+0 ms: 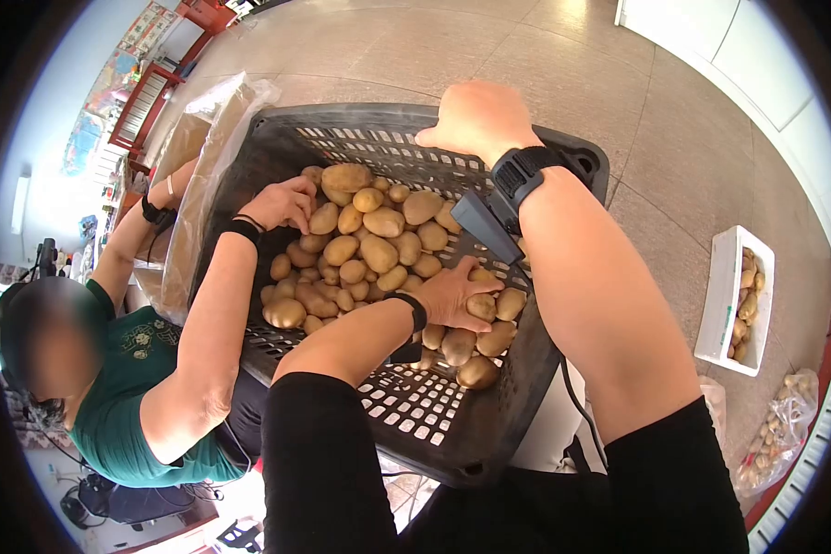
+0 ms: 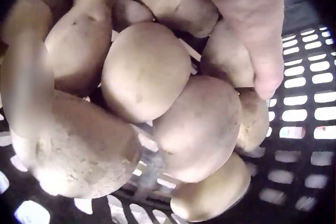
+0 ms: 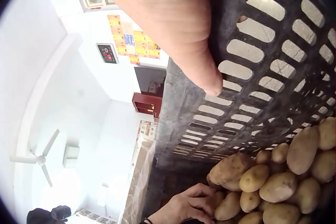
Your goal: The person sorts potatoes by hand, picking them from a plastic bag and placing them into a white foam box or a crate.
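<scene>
A black plastic crate [image 1: 406,434] with slotted walls holds a heap of potatoes [image 1: 379,251]. Inside it, my left hand [image 1: 448,294] reaches down to the potatoes on the near right, its thumb and fingers around a potato [image 1: 480,307]. The left wrist view has the thumb [image 2: 265,71] over the potatoes, with the other fingers mostly out of sight. My right hand [image 1: 480,118] grips the crate's far rim; its thumb [image 3: 202,66] lies along the inner wall, and the fingers beyond the rim are hidden. Another person's hand [image 1: 286,203] touches potatoes at the heap's left.
Left of the crate sits another person in a green shirt [image 1: 125,406], beside a plastic-lined cardboard box [image 1: 189,185]. A white box [image 1: 711,323] of potatoes stands on the floor at right, with a clear bag [image 1: 785,429] of potatoes near it. A dark cable [image 1: 577,406] hangs by my right arm.
</scene>
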Demonstrator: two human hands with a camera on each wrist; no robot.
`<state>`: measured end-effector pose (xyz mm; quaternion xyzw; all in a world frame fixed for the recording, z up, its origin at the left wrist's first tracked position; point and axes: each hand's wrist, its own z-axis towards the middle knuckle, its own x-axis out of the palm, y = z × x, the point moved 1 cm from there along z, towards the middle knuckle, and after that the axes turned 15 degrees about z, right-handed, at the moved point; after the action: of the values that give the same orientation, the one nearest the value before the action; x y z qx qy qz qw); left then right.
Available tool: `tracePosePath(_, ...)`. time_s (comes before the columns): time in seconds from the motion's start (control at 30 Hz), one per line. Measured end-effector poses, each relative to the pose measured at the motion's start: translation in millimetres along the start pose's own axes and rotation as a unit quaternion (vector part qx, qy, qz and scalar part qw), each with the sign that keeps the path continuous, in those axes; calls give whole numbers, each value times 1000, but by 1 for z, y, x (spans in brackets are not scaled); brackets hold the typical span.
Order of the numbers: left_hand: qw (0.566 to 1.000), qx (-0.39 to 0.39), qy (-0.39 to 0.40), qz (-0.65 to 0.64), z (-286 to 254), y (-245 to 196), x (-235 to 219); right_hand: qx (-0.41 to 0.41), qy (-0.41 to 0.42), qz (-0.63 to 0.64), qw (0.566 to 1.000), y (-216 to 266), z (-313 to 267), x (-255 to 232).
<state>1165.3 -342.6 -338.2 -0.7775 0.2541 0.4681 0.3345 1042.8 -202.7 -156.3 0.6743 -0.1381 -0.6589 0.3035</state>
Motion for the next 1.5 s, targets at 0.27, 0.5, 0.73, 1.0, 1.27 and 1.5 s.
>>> tracePosePath(0.27,999,13,31,-1,4,-12,-11,-3,-10,-13,1000,0,-3,-2)
tracePosePath(0.5,997,-13,68,14,-1,-13,-22,13,-10,-11,1000,1,-3,-3)
tracePosePath(0.73,998,7,64,15,3,-8,-15,18,15,-6,1000,0,-1,-2)
tracePosePath(1.0,1000,0,-9,-6,-1,-2,3,43,48,-27,998,5,-5,-9)
tracePosePath(1.27,996,51,78,2,12,-7,-14,7,5,-12,1000,-1,-2,-2)
tracePosePath(1.5,984,-59,0,168,-30,-1,-130,-6,-10,16,1000,-2,-4,-1)
